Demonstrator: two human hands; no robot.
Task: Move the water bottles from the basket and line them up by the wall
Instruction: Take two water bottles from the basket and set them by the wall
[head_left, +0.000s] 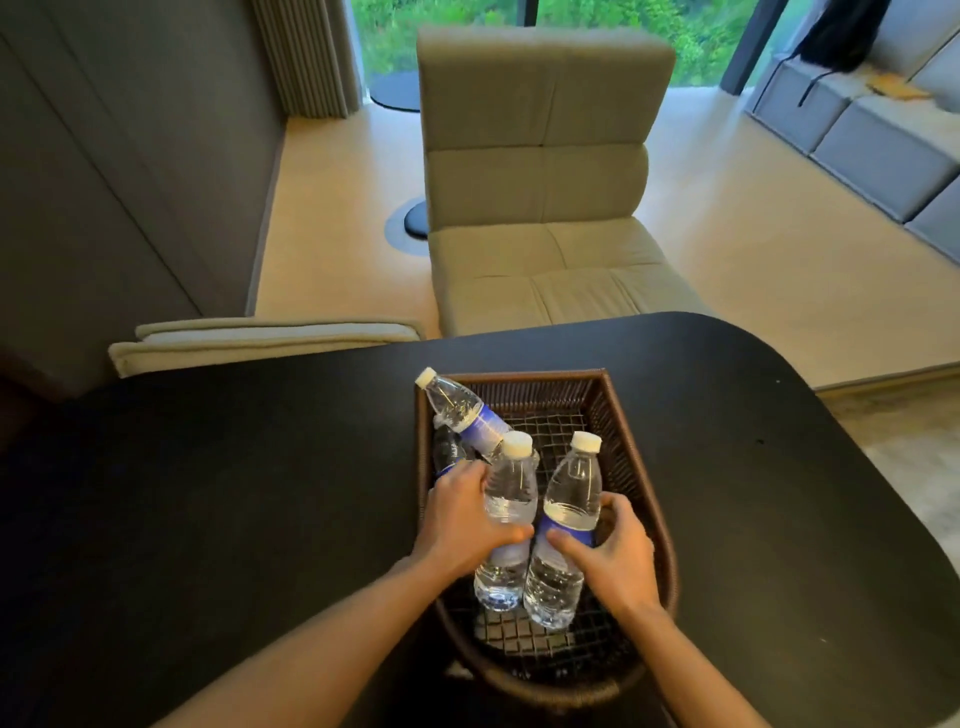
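A dark brown wicker basket (613, 415) stands on the black table (208, 493) in front of me. My left hand (462, 519) is wrapped around a clear water bottle (511, 493) with a white cap and blue label. My right hand (618, 561) grips a second such bottle (569, 499) beside it. Both bottles are tilted, bases low inside the basket. A third bottle (460, 408) leans over the basket's far left corner. A fourth bottle (447, 449) lies below it, partly hidden by my left hand.
A grey wall (104, 182) runs along the left beyond the table. A beige lounge chair (540, 208) stands past the table's far edge, with a second cushion (260, 340) at its left. A grey sofa (883, 140) sits far right.
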